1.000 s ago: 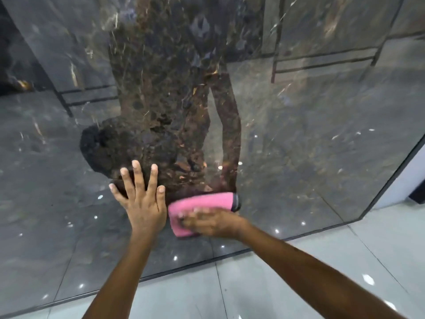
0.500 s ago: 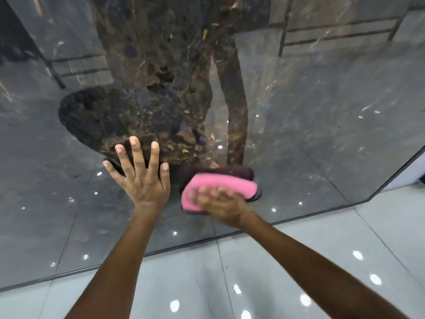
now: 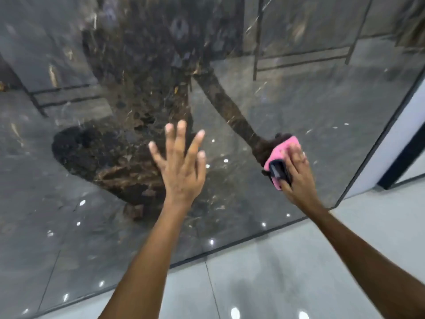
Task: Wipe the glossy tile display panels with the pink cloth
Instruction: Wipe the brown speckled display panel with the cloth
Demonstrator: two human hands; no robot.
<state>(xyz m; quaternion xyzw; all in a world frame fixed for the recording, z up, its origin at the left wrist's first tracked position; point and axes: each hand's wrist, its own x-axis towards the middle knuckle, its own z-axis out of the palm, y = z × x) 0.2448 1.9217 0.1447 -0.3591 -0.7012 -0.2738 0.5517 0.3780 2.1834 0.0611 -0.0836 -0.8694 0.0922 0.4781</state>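
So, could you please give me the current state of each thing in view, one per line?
Left hand: open, fingers spread, at the panel; contact unclear.
Right hand: pressing the pink cloth against the panel, a small dark object under the thumb.
Pink cloth: bunched under the right hand, flat to the panel.
Glossy tile panel: upright, reflective, showing the person's reflection.
Floor tiles: pale, glossy, reflecting ceiling lights.

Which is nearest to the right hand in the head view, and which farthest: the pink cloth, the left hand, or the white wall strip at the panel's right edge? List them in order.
1. Pink cloth: under the right hand, pressed on the panel.
2. White wall strip: off to its right.
3. Left hand: off to its left, fingers spread.
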